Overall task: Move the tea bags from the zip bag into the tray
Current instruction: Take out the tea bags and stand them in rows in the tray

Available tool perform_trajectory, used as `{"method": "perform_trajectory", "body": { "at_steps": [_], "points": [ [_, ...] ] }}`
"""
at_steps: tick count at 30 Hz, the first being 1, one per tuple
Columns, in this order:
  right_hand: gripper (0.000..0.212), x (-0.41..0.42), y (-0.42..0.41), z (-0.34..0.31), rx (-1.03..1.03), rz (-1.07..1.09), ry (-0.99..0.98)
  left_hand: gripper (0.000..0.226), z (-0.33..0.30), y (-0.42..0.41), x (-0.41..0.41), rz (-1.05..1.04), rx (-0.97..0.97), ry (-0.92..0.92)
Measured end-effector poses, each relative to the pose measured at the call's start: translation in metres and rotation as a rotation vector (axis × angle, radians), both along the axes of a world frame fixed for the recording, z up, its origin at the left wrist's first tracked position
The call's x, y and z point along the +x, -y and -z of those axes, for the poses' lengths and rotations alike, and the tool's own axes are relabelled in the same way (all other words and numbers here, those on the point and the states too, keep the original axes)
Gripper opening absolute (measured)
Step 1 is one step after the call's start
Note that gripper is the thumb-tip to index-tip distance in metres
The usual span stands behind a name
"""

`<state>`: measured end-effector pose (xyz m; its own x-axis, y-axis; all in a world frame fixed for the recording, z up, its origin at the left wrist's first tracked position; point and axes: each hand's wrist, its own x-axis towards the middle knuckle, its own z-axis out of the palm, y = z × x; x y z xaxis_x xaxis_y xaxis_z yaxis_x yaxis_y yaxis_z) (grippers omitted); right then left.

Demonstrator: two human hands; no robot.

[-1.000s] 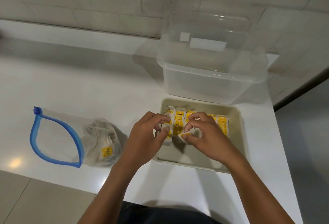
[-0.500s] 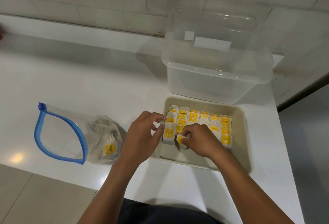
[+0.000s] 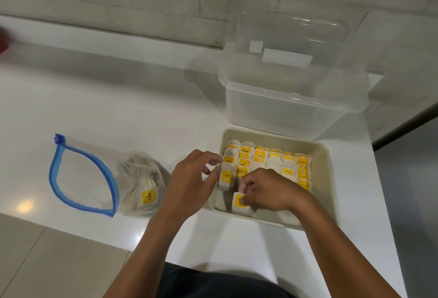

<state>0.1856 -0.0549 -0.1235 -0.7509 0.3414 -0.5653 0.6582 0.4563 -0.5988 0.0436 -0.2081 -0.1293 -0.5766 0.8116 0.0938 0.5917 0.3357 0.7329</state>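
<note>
Setting a tea bag [image 3: 239, 205] upright at the near end of the beige tray [image 3: 328, 179]

Right hand [image 3: 272, 190] pinches its yellow tag; left hand [image 3: 189, 182], fingers curled, touches the front bag of the left row [image 3: 226, 178]. Flat papery bags stand on edge in rows running front to back. The clear zip bag [image 3: 106, 179] lies on the glossy white counter [image 3: 118, 108], blue-rimmed mouth gaping leftward, more bags bunched inside
</note>
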Motion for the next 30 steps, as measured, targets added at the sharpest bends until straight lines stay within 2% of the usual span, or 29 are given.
{"method": "perform_trajectory", "body": {
  "at_steps": [2,11,19,30],
  "points": [
    [0.006,-0.002,0.001,0.003,0.007,-0.026,0.018,0.019,0.0,0.0,0.0,0.001,-0.004,-0.005],
    [0.007,-0.011,0.006,0.028,0.336,0.166,0.036,0.015,-0.004,0.001,0.0,-0.011,0.026,0.005],
    [0.009,-0.013,0.001,0.033,0.37,0.24,0.049,0.017,-0.005,0.001,0.002,-0.005,0.001,0.039],
    [0.009,-0.015,0.001,0.033,0.467,0.222,0.049,0.019,-0.007,0.002,0.003,0.007,-0.012,0.034]
  ]
}}
